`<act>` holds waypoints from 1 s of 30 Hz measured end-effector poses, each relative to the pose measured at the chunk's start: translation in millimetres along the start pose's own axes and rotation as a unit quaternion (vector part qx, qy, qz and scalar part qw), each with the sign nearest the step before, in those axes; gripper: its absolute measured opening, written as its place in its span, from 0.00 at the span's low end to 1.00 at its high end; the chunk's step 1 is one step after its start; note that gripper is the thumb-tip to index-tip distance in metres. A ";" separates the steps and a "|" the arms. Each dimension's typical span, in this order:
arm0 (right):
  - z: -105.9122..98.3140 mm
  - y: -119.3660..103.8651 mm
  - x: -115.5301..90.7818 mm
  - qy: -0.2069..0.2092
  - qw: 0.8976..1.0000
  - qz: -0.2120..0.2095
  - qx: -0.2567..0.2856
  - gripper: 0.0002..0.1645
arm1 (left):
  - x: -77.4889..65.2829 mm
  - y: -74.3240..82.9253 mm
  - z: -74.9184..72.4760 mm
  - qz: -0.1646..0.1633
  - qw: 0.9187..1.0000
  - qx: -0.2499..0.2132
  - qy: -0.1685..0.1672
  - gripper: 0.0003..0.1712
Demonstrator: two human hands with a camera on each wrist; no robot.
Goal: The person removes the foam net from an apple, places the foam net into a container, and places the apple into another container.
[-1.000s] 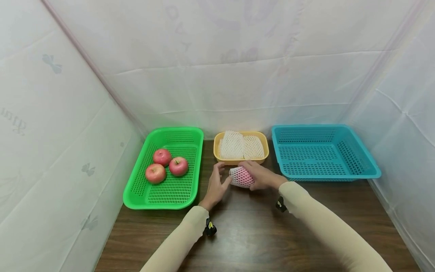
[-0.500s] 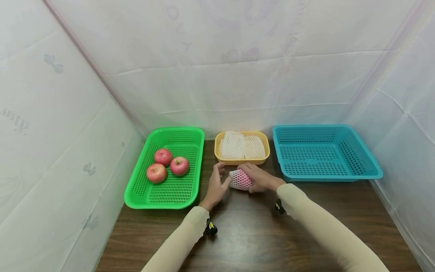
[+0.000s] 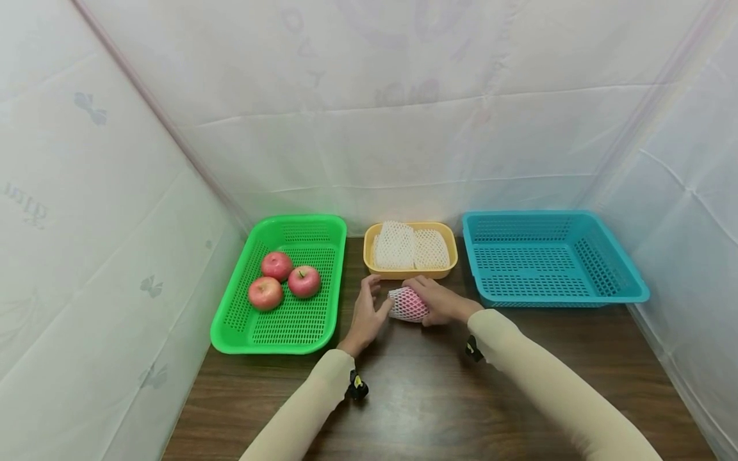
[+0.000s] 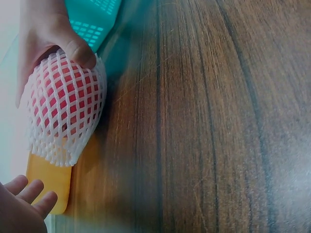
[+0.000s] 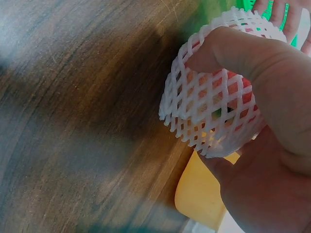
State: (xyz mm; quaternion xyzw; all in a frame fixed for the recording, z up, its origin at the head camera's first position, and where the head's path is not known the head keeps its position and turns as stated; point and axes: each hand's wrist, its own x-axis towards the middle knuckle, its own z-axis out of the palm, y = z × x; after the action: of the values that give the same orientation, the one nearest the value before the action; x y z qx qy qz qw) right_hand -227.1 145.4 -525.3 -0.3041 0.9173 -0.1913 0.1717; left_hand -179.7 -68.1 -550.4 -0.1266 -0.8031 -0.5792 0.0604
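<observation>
A red apple in a white foam net sleeve (image 3: 408, 305) is at the middle of the wooden table, just in front of the yellow basket. My right hand (image 3: 442, 302) grips it from the right, thumb on the near side, as the right wrist view shows. Beside the sleeve's left end, my left hand (image 3: 364, 320) has its fingers spread and relaxed. In the left wrist view those fingers (image 4: 33, 190) stand apart from the net. The sleeve's left end extends past the apple; part of the fruit is hidden behind my right hand.
On the left, a green basket (image 3: 273, 348) holds three apples (image 3: 304, 282). The yellow basket (image 3: 410, 274) at the back holds white foam net sleeves (image 3: 395, 246). To the right sits a blue basket (image 3: 553, 299). White sheeting (image 3: 357, 147) encloses the table's back and sides.
The netted apple and my right hand have shifted very slightly since the first frame. My left hand keeps almost the same place.
</observation>
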 end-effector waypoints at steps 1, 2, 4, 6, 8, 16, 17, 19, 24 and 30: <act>0.0 0.0 0.1 0.000 1.000 0.001 0.000 0.53 | -0.1 -0.2 -0.1 -0.001 1.000 0.001 0.000 0.35; 0.1 0.0 0.2 -0.001 1.000 0.003 0.000 0.53 | -0.3 -0.5 -0.1 -0.002 1.000 0.002 0.001 0.35; 0.1 -0.1 0.2 -0.001 1.000 0.005 0.001 0.54 | -0.6 -1.1 0.1 -0.003 1.000 0.003 0.000 0.35; 0.1 -0.4 0.1 -0.002 1.000 0.008 0.001 0.55 | -0.9 -1.6 0.3 -0.004 1.000 0.002 -0.001 0.34; -0.2 -0.7 -0.3 -0.004 1.000 0.009 0.000 0.56 | -1.1 -1.6 0.4 -0.005 1.000 0.001 -0.002 0.34; -3.3 -1.0 -3.3 -0.003 1.000 0.011 0.013 0.58 | -1.3 -1.0 -1.6 -0.009 1.000 0.005 -0.002 0.35; -3.6 -1.0 -3.4 -0.003 1.000 0.011 0.012 0.59 | -1.3 -1.3 -1.7 -0.009 1.000 0.006 -0.002 0.35; -3.7 -1.2 -3.6 -0.002 1.000 0.011 0.011 0.60 | -1.3 -1.8 -1.7 -0.009 1.000 0.007 -0.004 0.35; -3.4 -3.1 -4.3 0.008 1.000 0.009 0.011 0.61 | -0.7 -2.9 -1.5 -0.007 1.000 0.010 -0.007 0.35; -2.4 -4.4 -6.4 0.022 1.000 -0.005 0.009 0.63 | -0.9 -3.9 -2.0 -0.010 1.000 0.010 -0.008 0.35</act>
State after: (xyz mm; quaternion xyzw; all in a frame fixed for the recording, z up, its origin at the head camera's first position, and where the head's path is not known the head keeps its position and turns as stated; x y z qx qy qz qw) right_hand -221.2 146.7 -520.0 -0.3026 0.9175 -0.2074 0.1536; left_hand -179.9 -71.3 -553.6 -0.1228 -0.8104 -0.5707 0.0498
